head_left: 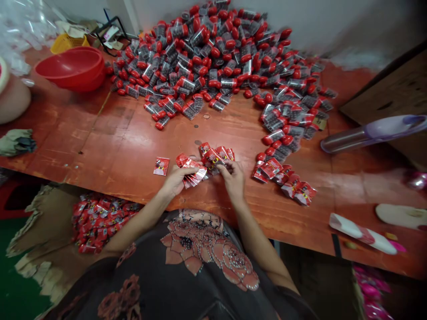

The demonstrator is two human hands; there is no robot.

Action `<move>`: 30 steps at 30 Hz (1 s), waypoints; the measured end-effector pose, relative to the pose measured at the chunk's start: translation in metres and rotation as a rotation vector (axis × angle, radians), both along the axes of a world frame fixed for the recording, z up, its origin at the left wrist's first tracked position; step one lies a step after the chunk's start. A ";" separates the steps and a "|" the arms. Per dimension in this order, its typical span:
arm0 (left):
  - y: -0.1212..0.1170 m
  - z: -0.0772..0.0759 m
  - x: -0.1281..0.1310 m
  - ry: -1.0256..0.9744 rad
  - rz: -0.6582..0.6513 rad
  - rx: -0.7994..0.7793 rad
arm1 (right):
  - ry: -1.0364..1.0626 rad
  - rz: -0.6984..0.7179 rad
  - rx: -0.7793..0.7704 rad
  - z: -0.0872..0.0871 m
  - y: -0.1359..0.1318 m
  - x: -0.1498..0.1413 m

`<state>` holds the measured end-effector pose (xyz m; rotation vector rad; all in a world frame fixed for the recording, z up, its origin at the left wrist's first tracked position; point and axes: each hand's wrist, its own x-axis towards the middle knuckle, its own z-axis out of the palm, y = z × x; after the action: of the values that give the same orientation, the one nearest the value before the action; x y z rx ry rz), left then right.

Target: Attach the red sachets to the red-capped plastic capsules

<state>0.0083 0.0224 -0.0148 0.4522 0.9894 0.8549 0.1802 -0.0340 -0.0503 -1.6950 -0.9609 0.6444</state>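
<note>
My left hand [176,178] is closed on a fan of small flat red packets [194,174], its thumb lying across them. Just to the right, the thumb and fingers of my right hand [233,178] pinch a red packet [212,159] with dark and yellow print. More packets [225,152] fan out right beyond the fingertips, and the hand partly hides them. A single red packet [161,166] lies flat to the left of my left hand. On the right, an overlapping row of packets [293,184] rests on the table.
A large heap of clear tubes with red caps [213,58] covers the back of the red-brown table [126,133]. Red bowls [71,71] stand at left. A purple-handled clear tool [363,133] lies at right. Below, a torn carton [43,226] holds many packets [100,220].
</note>
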 end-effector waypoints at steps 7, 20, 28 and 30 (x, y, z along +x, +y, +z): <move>0.006 0.015 0.016 0.022 0.052 0.077 | 0.182 0.246 0.046 0.017 0.006 -0.021; 0.016 0.016 0.043 -0.072 0.192 -0.079 | -0.388 0.286 -0.008 0.026 0.039 0.056; 0.022 0.025 0.026 -0.093 0.283 -0.130 | -0.745 -0.133 -0.598 0.038 0.053 0.220; 0.022 0.025 0.024 -0.086 0.293 -0.172 | -0.786 -0.078 -0.614 0.026 0.051 0.233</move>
<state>0.0322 0.0441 0.0102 0.1232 1.0541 1.0319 0.4127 0.0175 -0.0239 -2.6181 -1.2992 0.2000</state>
